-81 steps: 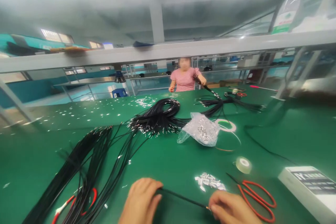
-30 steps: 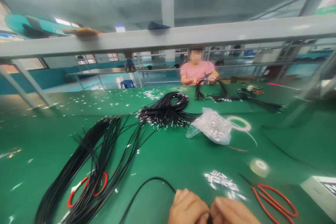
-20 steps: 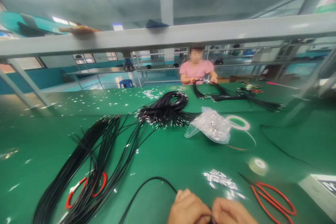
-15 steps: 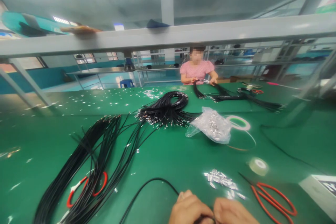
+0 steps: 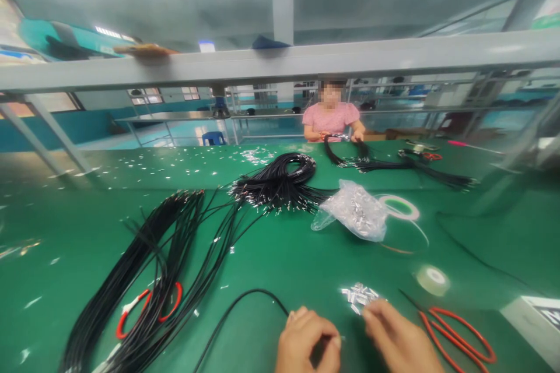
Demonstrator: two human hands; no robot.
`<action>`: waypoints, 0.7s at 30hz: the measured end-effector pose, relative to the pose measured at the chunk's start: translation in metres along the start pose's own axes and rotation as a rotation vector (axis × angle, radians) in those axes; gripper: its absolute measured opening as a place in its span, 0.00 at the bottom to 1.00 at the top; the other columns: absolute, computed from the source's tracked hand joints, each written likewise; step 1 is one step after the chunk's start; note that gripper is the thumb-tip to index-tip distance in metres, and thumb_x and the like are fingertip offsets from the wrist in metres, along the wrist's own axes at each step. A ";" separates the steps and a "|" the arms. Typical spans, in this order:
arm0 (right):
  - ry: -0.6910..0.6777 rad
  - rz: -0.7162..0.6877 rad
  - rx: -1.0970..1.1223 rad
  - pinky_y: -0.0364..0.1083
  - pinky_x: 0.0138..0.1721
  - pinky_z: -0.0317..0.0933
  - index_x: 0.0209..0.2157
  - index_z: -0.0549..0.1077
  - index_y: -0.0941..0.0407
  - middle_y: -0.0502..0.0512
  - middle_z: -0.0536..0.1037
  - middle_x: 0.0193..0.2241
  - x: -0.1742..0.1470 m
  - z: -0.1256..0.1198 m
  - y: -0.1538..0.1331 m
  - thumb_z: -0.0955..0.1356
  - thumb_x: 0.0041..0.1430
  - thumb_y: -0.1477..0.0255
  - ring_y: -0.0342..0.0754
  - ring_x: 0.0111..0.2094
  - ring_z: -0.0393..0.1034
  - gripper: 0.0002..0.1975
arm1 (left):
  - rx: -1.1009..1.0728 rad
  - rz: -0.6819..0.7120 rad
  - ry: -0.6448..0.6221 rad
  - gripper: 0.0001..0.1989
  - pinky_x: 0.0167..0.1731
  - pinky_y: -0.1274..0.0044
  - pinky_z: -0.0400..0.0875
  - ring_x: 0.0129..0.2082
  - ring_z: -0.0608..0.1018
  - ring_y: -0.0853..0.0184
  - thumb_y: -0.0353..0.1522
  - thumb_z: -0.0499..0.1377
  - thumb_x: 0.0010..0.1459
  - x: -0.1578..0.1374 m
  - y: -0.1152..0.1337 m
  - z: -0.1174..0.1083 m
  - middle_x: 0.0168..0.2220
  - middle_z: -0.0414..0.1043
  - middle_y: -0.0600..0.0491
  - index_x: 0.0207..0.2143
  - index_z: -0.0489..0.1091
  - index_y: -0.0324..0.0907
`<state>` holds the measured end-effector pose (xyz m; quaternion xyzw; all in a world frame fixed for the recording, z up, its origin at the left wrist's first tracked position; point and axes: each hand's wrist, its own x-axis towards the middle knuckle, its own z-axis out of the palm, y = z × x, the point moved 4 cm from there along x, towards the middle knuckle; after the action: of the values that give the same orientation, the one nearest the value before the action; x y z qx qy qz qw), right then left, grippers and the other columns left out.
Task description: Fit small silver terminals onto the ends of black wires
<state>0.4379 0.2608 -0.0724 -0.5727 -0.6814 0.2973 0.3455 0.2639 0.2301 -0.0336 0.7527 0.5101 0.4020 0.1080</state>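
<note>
My left hand (image 5: 306, 342) is at the bottom edge, fingers pinched on the end of a single black wire (image 5: 245, 297) that loops away to the left over the green table (image 5: 280, 256). My right hand (image 5: 396, 341) has come apart from it. Its fingertips stretch forward and touch a small pile of silver metal terminals (image 5: 359, 294). Nothing shows in the right hand.
Red scissors (image 5: 459, 332) lie right of my right hand, with a clear tape roll (image 5: 431, 277) and a white box (image 5: 536, 317) beyond. A long black wire bundle (image 5: 153, 262) covers a second red scissors (image 5: 149, 309). Farther off are a wire coil (image 5: 280, 182), a terminal bag (image 5: 355, 211) and a person in pink (image 5: 331, 120).
Both hands were pressed together on the wire's end. My right hand has since pulled away and reached up to the terminal pile; my left hand keeps the wire.
</note>
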 end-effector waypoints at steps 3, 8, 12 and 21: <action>0.191 -0.374 -0.423 0.43 0.36 0.66 0.40 0.67 0.52 0.53 0.76 0.34 0.006 0.002 0.006 0.60 0.66 0.70 0.47 0.34 0.73 0.06 | -0.068 -0.054 0.005 0.09 0.35 0.75 0.66 0.20 0.70 0.71 0.27 0.53 0.53 0.002 -0.004 0.002 0.20 0.71 0.58 0.25 0.71 0.43; 0.215 -0.560 -0.628 0.46 0.30 0.70 0.35 0.68 0.53 0.53 0.74 0.29 0.013 0.014 0.020 0.62 0.62 0.75 0.50 0.29 0.73 0.04 | -0.191 -0.104 0.033 0.08 0.33 0.77 0.66 0.19 0.67 0.73 0.26 0.55 0.50 0.002 -0.009 0.005 0.18 0.68 0.59 0.24 0.72 0.42; 0.264 -0.603 -0.795 0.53 0.33 0.70 0.36 0.72 0.61 0.62 0.74 0.30 0.009 0.025 0.008 0.60 0.56 0.86 0.56 0.31 0.71 0.13 | -0.239 -0.118 0.051 0.08 0.28 0.79 0.63 0.19 0.67 0.73 0.24 0.55 0.49 0.003 -0.010 0.003 0.18 0.69 0.58 0.23 0.72 0.41; 0.167 -0.536 -0.668 0.53 0.34 0.71 0.34 0.74 0.59 0.64 0.78 0.31 0.016 0.025 0.009 0.61 0.54 0.86 0.58 0.32 0.74 0.14 | -0.362 -0.224 0.046 0.08 0.19 0.84 0.54 0.20 0.65 0.74 0.23 0.55 0.46 0.002 -0.015 0.005 0.21 0.72 0.55 0.23 0.74 0.39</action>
<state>0.4210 0.2782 -0.0922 -0.4778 -0.8346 -0.0870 0.2599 0.2580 0.2402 -0.0442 0.6504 0.5122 0.4895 0.2740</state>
